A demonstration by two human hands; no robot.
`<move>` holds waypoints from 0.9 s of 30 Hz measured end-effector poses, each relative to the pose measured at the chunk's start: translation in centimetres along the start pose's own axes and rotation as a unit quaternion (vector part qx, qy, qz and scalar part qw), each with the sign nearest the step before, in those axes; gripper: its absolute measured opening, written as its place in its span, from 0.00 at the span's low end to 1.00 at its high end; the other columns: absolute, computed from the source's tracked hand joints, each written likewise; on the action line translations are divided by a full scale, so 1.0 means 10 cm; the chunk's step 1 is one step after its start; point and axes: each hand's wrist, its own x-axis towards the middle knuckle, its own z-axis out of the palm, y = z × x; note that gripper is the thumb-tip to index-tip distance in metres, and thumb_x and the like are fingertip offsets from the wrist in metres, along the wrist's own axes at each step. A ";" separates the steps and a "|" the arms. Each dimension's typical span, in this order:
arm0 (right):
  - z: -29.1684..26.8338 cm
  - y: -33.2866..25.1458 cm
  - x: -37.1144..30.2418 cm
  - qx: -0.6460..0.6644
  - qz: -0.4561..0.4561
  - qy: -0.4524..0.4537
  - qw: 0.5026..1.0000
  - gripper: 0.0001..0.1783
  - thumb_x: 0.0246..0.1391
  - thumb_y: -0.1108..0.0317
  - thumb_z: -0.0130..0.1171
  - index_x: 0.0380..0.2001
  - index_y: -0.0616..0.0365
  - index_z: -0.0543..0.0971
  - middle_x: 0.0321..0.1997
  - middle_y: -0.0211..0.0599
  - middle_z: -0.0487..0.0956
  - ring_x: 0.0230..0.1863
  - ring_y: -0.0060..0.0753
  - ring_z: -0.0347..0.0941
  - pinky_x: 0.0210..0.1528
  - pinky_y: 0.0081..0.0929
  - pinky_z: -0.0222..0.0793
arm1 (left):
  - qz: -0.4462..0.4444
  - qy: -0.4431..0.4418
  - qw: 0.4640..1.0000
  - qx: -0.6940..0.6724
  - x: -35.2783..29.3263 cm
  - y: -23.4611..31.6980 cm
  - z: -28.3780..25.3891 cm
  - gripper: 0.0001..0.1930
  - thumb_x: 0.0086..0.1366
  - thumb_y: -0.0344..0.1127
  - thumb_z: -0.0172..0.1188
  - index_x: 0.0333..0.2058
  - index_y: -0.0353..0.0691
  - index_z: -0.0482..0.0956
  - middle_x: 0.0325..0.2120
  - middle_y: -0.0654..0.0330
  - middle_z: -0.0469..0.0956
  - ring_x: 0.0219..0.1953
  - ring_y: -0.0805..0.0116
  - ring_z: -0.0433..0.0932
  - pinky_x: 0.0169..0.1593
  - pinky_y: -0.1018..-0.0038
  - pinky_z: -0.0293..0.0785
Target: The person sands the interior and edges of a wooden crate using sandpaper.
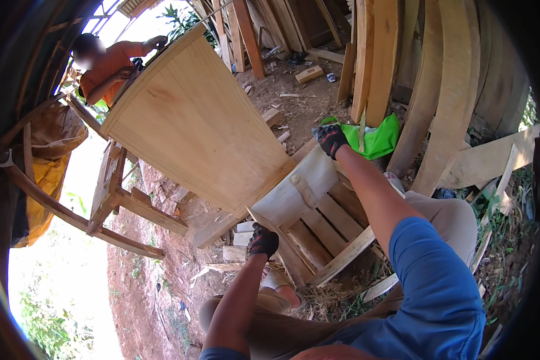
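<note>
Setting: outdoor wood yard on bare reddish dirt (156,282), scraps and offcuts strewn about, greenery past the left rim.
Far left: yellow and brown sacks (45,174) hang on a curved wooden frame (72,216).
Upper left: one co-worker in an orange shirt (105,69) stands at the far end of the cabinet; hands at its top edge, grip too small to read.
Cabinet (192,114): one pale wooden box, tilted on its side, broad smooth panel facing up, slatted underside (324,225) turned toward the wearer. Near end sits between the wearer's two hands, far end with the co-worker.
Left hand (263,241): black glove, fingers curled shut around the lower corner edge of the cabinet.
Right hand (331,139): black glove with red trim, fingers hooked over the upper corner of the same end.
Handling (judgement): stiff, bulky, probably heavy enough for two people; smooth panel offers little purchase, so corners, edges and slat rails are the sound holds. Thin panel faces could scuff or dent on the rough ground.
Right: green bag (378,138) on the ground just beyond the right hand; many planks (432,102) leaning upright behind it.
Count: one cabinet, two gloved hands on it, one co-worker, one green bag; planks too many and too overlapped to count.
</note>
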 end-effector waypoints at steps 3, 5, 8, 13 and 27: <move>0.08 0.44 -0.06 -0.056 -0.023 0.058 0.996 0.14 0.64 0.65 0.48 0.48 0.47 0.80 0.50 0.38 0.84 0.52 0.40 0.81 0.48 0.41 0.75 | 0.014 -0.010 1.000 -0.018 -0.08 0.28 0.05 0.34 0.61 0.43 0.58 0.62 0.32 0.61 0.59 0.35 0.74 0.62 0.36 0.73 0.66 0.51 0.68; 0.08 0.55 -0.10 -0.063 -0.033 0.076 0.995 0.14 0.65 0.65 0.48 0.47 0.47 0.81 0.48 0.38 0.84 0.50 0.40 0.82 0.47 0.41 0.75 | 0.031 -0.015 0.999 -0.014 -0.08 0.32 0.05 0.35 0.61 0.43 0.58 0.62 0.31 0.60 0.60 0.35 0.73 0.62 0.36 0.73 0.66 0.51 0.67; 0.02 0.17 -0.24 -0.004 -0.036 0.069 0.997 0.15 0.65 0.64 0.47 0.48 0.49 0.80 0.47 0.39 0.84 0.49 0.41 0.81 0.48 0.42 0.74 | -0.003 -0.018 1.000 0.000 -0.12 0.12 -0.02 0.36 0.61 0.44 0.58 0.64 0.29 0.59 0.60 0.34 0.72 0.62 0.36 0.72 0.66 0.51 0.67; 0.18 0.56 -0.44 0.012 -0.016 0.141 0.990 0.16 0.64 0.65 0.46 0.49 0.53 0.78 0.45 0.41 0.83 0.47 0.43 0.81 0.48 0.44 0.73 | 0.020 -0.022 1.000 -0.011 -0.08 0.28 0.04 0.39 0.61 0.43 0.57 0.66 0.27 0.55 0.60 0.33 0.72 0.63 0.36 0.72 0.67 0.51 0.67; -0.45 0.98 -2.39 -0.099 -0.105 0.168 0.975 0.25 0.59 0.68 0.51 0.61 0.57 0.75 0.38 0.42 0.84 0.39 0.45 0.82 0.45 0.48 0.73 | 0.061 -0.008 0.994 -0.093 -0.07 0.14 0.10 0.39 0.63 0.43 0.56 0.65 0.22 0.54 0.58 0.34 0.74 0.61 0.36 0.74 0.65 0.53 0.69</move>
